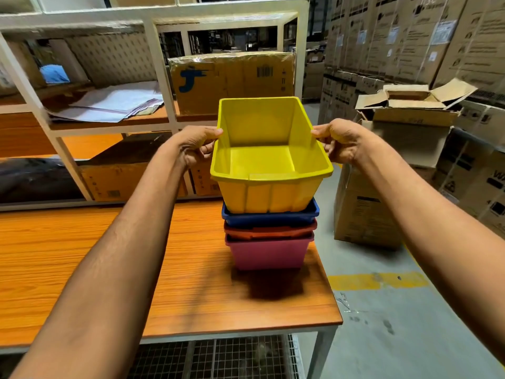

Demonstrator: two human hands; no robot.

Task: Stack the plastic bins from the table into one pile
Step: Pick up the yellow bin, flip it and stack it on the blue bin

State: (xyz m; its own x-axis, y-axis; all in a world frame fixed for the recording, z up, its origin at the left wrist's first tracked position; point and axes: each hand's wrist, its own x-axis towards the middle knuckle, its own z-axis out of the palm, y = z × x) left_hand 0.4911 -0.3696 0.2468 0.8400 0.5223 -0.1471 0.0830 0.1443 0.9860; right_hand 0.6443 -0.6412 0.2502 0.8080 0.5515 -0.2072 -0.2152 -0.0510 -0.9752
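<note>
Two rims show under yellow bin [269, 194]: blue bin [270, 216], red bin [270, 231].

White shelf rack [158, 67], papers [114, 102], taped cardboard box [232, 80], open carton [410, 105], yellow floor stripe [377, 280]

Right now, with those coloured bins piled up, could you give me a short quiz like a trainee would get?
1. True or false: only the left hand grips the yellow bin.
2. How many bins are in the pile? A two, B four, C six.
3. What colour is the bottom bin, resting on the table?
Key: 1 false, the right hand grips it too; 2 B; 3 pink.
</note>
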